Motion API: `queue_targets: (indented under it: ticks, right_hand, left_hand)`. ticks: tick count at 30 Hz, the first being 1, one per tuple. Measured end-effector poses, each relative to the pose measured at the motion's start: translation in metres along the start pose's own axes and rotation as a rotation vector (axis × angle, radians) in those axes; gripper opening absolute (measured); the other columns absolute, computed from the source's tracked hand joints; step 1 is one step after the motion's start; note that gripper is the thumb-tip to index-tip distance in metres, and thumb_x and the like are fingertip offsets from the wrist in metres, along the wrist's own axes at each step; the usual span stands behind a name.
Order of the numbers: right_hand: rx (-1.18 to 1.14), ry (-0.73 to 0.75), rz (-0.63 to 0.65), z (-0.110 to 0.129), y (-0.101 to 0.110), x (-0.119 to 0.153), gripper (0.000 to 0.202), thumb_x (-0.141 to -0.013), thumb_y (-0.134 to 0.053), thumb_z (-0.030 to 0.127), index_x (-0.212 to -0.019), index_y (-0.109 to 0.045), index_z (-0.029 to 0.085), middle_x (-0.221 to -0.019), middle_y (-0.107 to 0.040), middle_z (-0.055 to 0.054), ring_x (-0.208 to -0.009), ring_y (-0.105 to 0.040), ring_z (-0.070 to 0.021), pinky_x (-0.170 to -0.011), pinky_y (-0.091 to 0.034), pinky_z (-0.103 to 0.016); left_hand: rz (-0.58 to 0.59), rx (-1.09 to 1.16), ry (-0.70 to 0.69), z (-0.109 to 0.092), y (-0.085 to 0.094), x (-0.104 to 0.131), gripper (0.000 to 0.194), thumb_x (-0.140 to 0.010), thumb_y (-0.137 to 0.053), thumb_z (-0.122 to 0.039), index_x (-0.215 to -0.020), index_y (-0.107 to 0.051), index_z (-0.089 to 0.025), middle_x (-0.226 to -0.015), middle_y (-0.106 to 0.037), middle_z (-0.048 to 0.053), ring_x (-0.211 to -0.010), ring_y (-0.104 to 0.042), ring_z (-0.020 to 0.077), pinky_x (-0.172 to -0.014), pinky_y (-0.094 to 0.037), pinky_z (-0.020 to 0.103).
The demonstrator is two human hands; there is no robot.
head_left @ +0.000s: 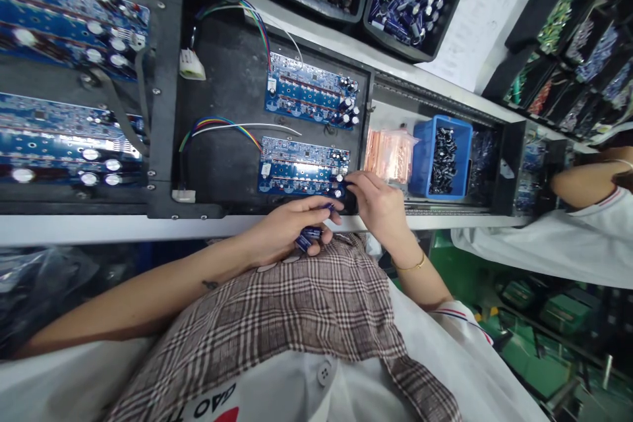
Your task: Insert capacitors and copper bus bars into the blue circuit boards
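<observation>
My left hand (pixel 289 223) is curled around several blue cylindrical capacitors (pixel 307 239) just in front of the tray's near edge. Its fingertips sit close to the lower blue circuit board (pixel 301 168). My right hand (pixel 380 206) is at that board's right end, thumb and fingers pinched together beside the silver-topped capacitors (pixel 339 179) there. Whatever is between those fingertips is too small or hidden to make out. Behind it lies the upper circuit board (pixel 309 89), with a cluster of capacitors at its right end. Coloured wires (pixel 217 124) run from the boards' left ends to white connectors.
Both boards lie in a black tray (pixel 222 92). Right of it are copper-coloured pieces in plastic (pixel 390 155) and a blue bin (pixel 422 158) of dark capacitors. Black bins (pixel 368 6) of brown and blue capacitors stand behind. More boards (pixel 69 145) lie left; another person's arm (pixel 586 181) is at right.
</observation>
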State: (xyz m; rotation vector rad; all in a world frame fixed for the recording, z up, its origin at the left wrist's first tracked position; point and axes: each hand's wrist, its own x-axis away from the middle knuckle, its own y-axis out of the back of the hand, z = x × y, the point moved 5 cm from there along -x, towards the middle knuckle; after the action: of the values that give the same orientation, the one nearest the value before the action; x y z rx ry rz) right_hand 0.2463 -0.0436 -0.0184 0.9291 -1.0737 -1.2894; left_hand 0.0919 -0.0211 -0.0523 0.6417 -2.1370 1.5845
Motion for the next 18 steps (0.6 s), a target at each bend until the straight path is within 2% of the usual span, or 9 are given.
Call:
queue_targets:
  ticks: [3,6,8,11,13,15,18]
  right_hand:
    - [0.055,0.053,0.01,0.0,-0.004,0.002,0.025,-0.096,-0.044,0.016,-0.113,-0.061,0.021,-0.107,-0.071,-0.007,-0.084,-0.068,-0.0174,-0.066,-0.053,-0.031]
    - [0.051,0.177,0.01,-0.001,-0.008,0.007,0.029,-0.095,-0.043,0.012,-0.118,-0.058,0.021,-0.116,-0.069,-0.008,-0.093,-0.066,-0.0184,-0.076,-0.054,-0.032]
    - [0.031,0.231,-0.003,-0.003,-0.008,0.009,0.03,-0.095,-0.043,0.011,-0.12,-0.057,0.019,-0.122,-0.067,-0.01,-0.1,-0.065,-0.0192,-0.084,-0.054,-0.034]
    - [0.057,0.315,0.006,-0.004,-0.006,0.008,0.031,-0.095,-0.041,0.008,-0.121,-0.057,0.016,-0.127,-0.065,-0.013,-0.104,-0.064,-0.0206,-0.087,-0.055,-0.036]
    - [0.101,0.376,0.03,-0.001,-0.006,0.008,0.031,-0.095,-0.04,0.007,-0.119,-0.059,0.015,-0.13,-0.063,-0.013,-0.1,-0.064,-0.0205,-0.085,-0.056,-0.037]
    - [0.122,0.388,0.024,0.002,-0.008,0.008,0.031,-0.095,-0.04,0.007,-0.117,-0.06,0.014,-0.128,-0.064,-0.014,-0.096,-0.065,-0.0204,-0.082,-0.057,-0.037]
    - [0.082,0.325,-0.04,0.007,-0.012,0.011,0.03,-0.095,-0.039,0.008,-0.116,-0.061,0.01,-0.125,-0.066,-0.017,-0.095,-0.066,-0.0226,-0.079,-0.058,-0.039]
  left_hand:
    - [0.0,0.009,0.009,-0.002,-0.003,0.002,0.014,-0.093,-0.052,-0.017,-0.107,-0.054,-0.015,-0.098,-0.064,0.009,-0.058,-0.059,0.0103,-0.036,-0.038,0.015]
    - [-0.008,0.022,0.012,-0.002,-0.003,0.002,0.007,-0.095,-0.05,-0.021,-0.099,-0.048,-0.016,-0.095,-0.067,0.012,-0.053,-0.058,0.0105,-0.033,-0.035,0.014]
    - [-0.014,0.018,0.011,-0.001,-0.003,0.0,0.01,-0.096,-0.049,-0.024,-0.091,-0.046,-0.015,-0.089,-0.067,0.012,-0.051,-0.056,0.0098,-0.032,-0.034,0.014]
    - [-0.027,-0.005,0.022,-0.001,-0.002,-0.001,0.016,-0.096,-0.05,-0.028,-0.086,-0.047,-0.015,-0.078,-0.064,0.009,-0.048,-0.052,0.0086,-0.031,-0.032,0.013]
    - [-0.061,0.002,0.016,-0.003,-0.003,-0.002,0.011,-0.094,-0.053,-0.024,-0.089,-0.05,-0.014,-0.075,-0.059,0.004,-0.05,-0.052,0.0083,-0.032,-0.032,0.012]
    - [-0.102,0.028,-0.003,-0.007,-0.004,-0.002,0.005,-0.092,-0.056,-0.017,-0.094,-0.053,-0.014,-0.077,-0.056,0.002,-0.054,-0.053,0.0079,-0.033,-0.033,0.011]
    - [-0.125,0.057,-0.023,-0.013,-0.007,-0.002,0.01,-0.09,-0.059,-0.014,-0.099,-0.055,-0.013,-0.084,-0.056,0.004,-0.059,-0.054,0.0074,-0.035,-0.036,0.011]
